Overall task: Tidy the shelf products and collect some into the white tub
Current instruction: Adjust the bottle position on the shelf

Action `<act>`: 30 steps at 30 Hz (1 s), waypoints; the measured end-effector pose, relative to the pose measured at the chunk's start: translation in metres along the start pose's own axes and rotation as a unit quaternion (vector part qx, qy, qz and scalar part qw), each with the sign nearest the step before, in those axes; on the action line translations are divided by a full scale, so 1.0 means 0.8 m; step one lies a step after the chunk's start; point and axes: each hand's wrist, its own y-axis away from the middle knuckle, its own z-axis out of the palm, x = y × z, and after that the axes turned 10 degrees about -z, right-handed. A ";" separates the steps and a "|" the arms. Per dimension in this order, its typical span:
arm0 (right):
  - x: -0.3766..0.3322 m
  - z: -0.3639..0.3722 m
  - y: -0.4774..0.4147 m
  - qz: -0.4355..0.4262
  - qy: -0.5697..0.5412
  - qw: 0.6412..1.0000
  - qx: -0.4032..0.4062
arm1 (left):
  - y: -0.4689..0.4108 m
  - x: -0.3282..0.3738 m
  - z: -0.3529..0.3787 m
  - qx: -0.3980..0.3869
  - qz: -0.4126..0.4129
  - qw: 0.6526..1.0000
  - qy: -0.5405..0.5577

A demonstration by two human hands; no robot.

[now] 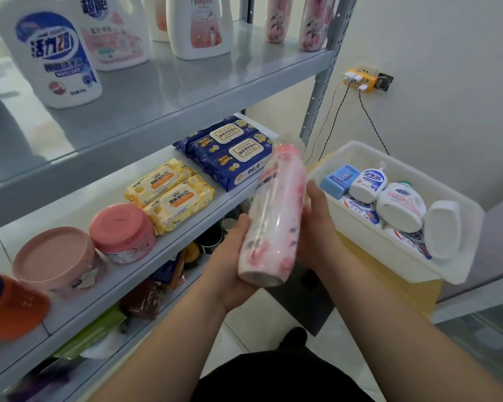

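Left hand [230,256] cups the base of the pink bottle [276,216] from below, fingers curled round it. The right hand [317,227] holds its other side, thumb lying along the wrapper; its fingers are hidden behind the bottle. The bottle is tilted, cap away from the person, in the air between the middle shelf [99,285] and the white tub [418,166], just beside the tub's near corner.

The tub already holds several white bottles [398,207] and a blue pack [339,181], so collecting looks well under way, and this bottle is probably next in. On the shelf, the yellow wipes [172,195], blue wipes [233,152] and pink jars [122,230] sit in loose groups. The orange-lidded jar [9,309] overhangs the front edge, so some tidying seems left.
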 end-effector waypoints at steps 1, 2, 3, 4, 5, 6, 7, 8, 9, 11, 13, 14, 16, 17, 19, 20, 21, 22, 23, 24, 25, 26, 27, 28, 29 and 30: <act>0.003 -0.003 -0.003 0.017 -0.011 1.000 0.004 | 0.003 -0.005 0.003 -0.050 -0.028 0.998 0.036; 0.002 -0.002 -0.001 0.028 -0.027 0.999 -0.013 | 0.005 -0.008 0.007 -0.080 -0.046 0.995 0.038; 0.003 -0.003 -0.001 0.030 -0.051 0.998 -0.018 | 0.004 -0.009 0.007 -0.097 -0.055 0.994 0.021; 0.003 -0.003 0.000 0.029 -0.065 0.997 -0.012 | 0.004 -0.008 0.006 -0.107 -0.060 0.992 0.002; 0.005 -0.008 -0.002 0.024 -0.082 0.996 -0.013 | 0.006 -0.004 0.005 -0.103 -0.059 0.993 -0.025; 0.005 -0.010 -0.001 0.012 -0.097 0.995 -0.015 | 0.005 0.002 0.001 -0.088 -0.053 0.993 -0.059; 0.005 -0.014 -0.003 0.002 -0.106 0.994 -0.018 | 0.006 0.009 -0.003 -0.066 -0.041 0.992 -0.100; 0.000 -0.010 0.000 -0.011 -0.096 0.995 -0.011 | 0.006 0.016 -0.009 -0.035 -0.025 0.989 -0.142; -0.004 -0.008 0.001 -0.022 -0.063 0.998 0.005 | 0.007 0.020 -0.010 -0.001 -0.002 0.984 -0.179; -0.012 0.001 0.002 -0.040 0.056 0.996 0.048 | 0.005 0.019 -0.007 0.078 0.053 0.953 -0.288; -0.012 0.009 0.003 -0.049 0.146 0.984 0.085 | -0.003 0.008 -0.004 0.183 0.122 0.878 -0.425; -0.012 0.012 0.004 -0.045 0.157 0.982 0.090 | -0.007 0.003 -0.003 0.226 0.158 0.854 -0.441; -0.009 0.016 0.006 -0.036 0.113 0.990 0.071 | -0.009 0.000 -0.005 0.256 0.198 0.862 -0.389; -0.010 0.016 0.008 -0.036 0.088 0.993 0.065 | -0.010 0.002 -0.008 0.239 0.184 0.898 -0.321; -0.016 0.014 0.011 -0.052 0.083 0.993 0.062 | -0.012 0.005 -0.017 0.129 0.110 0.977 -0.132; -0.019 0.012 0.010 -0.065 0.098 0.992 0.051 | -0.014 0.006 -0.023 0.075 0.080 0.991 -0.072; -0.021 0.008 0.008 -0.076 0.115 0.990 0.031 | -0.016 0.006 -0.026 0.014 0.048 0.998 -0.043; -0.024 0.007 0.007 -0.082 0.131 0.988 0.013 | -0.016 0.004 -0.028 -0.054 0.018 0.998 -0.025; -0.025 0.007 0.006 -0.083 0.141 0.987 0.000 | -0.017 -0.001 -0.031 -0.139 0.002 0.990 0.002; -0.029 0.010 0.006 -0.082 0.150 0.985 -0.007 | -0.021 -0.003 -0.037 -0.188 0.007 0.982 0.016; -0.031 0.012 0.004 -0.085 0.150 0.985 -0.009 | -0.022 -0.005 -0.038 -0.218 0.017 0.976 0.006; -0.034 0.014 0.003 -0.087 0.146 0.985 -0.010 | -0.025 -0.005 -0.042 -0.236 0.019 0.972 -0.001; -0.036 0.015 0.001 -0.092 0.138 0.986 -0.009 | -0.030 -0.004 -0.042 -0.248 0.016 0.969 -0.008; -0.037 0.016 0.000 -0.094 0.133 0.987 -0.005 | -0.035 -0.001 -0.044 -0.261 0.019 0.965 -0.011; -0.037 0.015 -0.002 -0.096 0.133 0.986 0.000 | -0.038 0.006 -0.043 -0.253 0.014 0.967 -0.007; -0.038 0.014 -0.004 -0.097 0.135 0.986 0.004 | -0.039 0.011 -0.041 -0.206 0.016 0.978 0.008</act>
